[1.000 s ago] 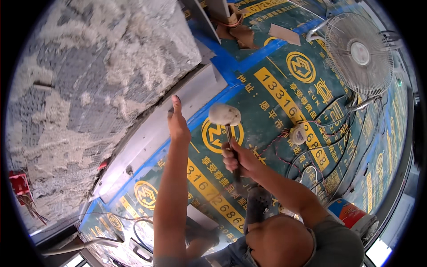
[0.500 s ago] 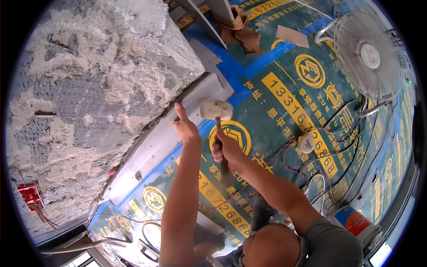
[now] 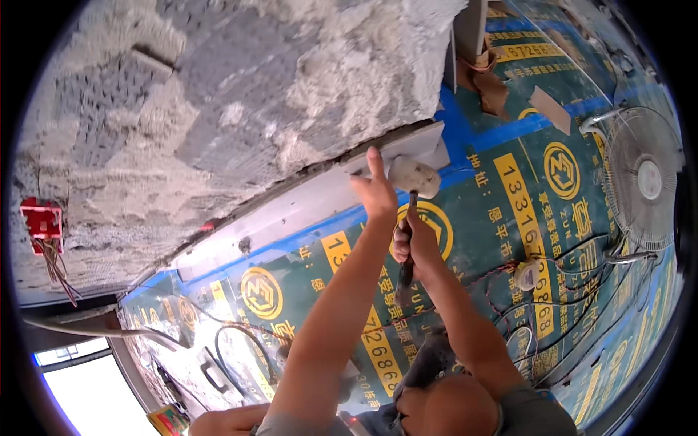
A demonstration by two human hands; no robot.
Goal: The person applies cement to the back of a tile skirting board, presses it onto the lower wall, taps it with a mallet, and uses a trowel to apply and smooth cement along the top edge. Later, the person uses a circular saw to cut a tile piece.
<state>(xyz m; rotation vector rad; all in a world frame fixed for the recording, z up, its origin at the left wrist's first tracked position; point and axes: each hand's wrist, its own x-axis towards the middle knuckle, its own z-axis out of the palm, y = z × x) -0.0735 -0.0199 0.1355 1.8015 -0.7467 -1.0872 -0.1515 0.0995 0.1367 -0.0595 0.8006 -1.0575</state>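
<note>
In my right hand (image 3: 422, 243) is a mallet (image 3: 414, 177) with a pale, scuffed, blocky head and a dark handle. My fingers wrap around the handle, and the head is up beside the far part of a long grey-white strip (image 3: 291, 207). That strip runs along the foot of a rough wall (image 3: 240, 116). At the strip's upper edge my left hand (image 3: 376, 192) has its thumb raised and stretched out; its other fingers are partly hidden. Whether the mallet touches the strip, I cannot tell.
Green sheeting (image 3: 480, 218) with yellow print and blue tape covers the floor. A fan (image 3: 643, 178) stands at the right, with dark cables (image 3: 582, 291) and a round white device (image 3: 528, 276) nearby. A red wall box (image 3: 42, 225) trails wires at left. Brown cardboard (image 3: 550, 110) lies far off.
My view has swung left, so the wall, strip and fan appear farther right. Both hands stay near the strip's far part, and the mallet stays in my right hand.
</note>
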